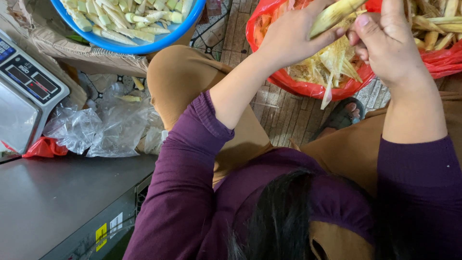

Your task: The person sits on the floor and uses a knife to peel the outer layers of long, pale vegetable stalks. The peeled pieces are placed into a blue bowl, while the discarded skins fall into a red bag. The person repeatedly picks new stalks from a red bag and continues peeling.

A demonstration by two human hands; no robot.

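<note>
Seen from the head camera, a seated person in a purple long-sleeved top and tan trousers works over a red plastic bag (269,62) of pale yellow husk peelings (332,62). The left hand (288,41) is closed around a slender, pale green-yellow baby corn ear (334,14), held just above the red bag. The right hand (385,41) sits just right of the ear, its fingers (363,24) curled together and pinching at the ear's lower end. A loose strip of husk (328,94) hangs over the bag's near rim.

Well left of the red bag, a round blue plastic basin (139,47) holds peeled pale yellow baby corn cobs (125,17). Farther left stands a grey electronic weighing scale (24,91), with crumpled clear plastic bags (103,127) between it and the person's knee. Right of the red bag lies a heap of unpeeled ears in tan husks (435,24). Just below the bag, a foot in a dark sandal (344,115) rests on brown slatted flooring (284,115).
</note>
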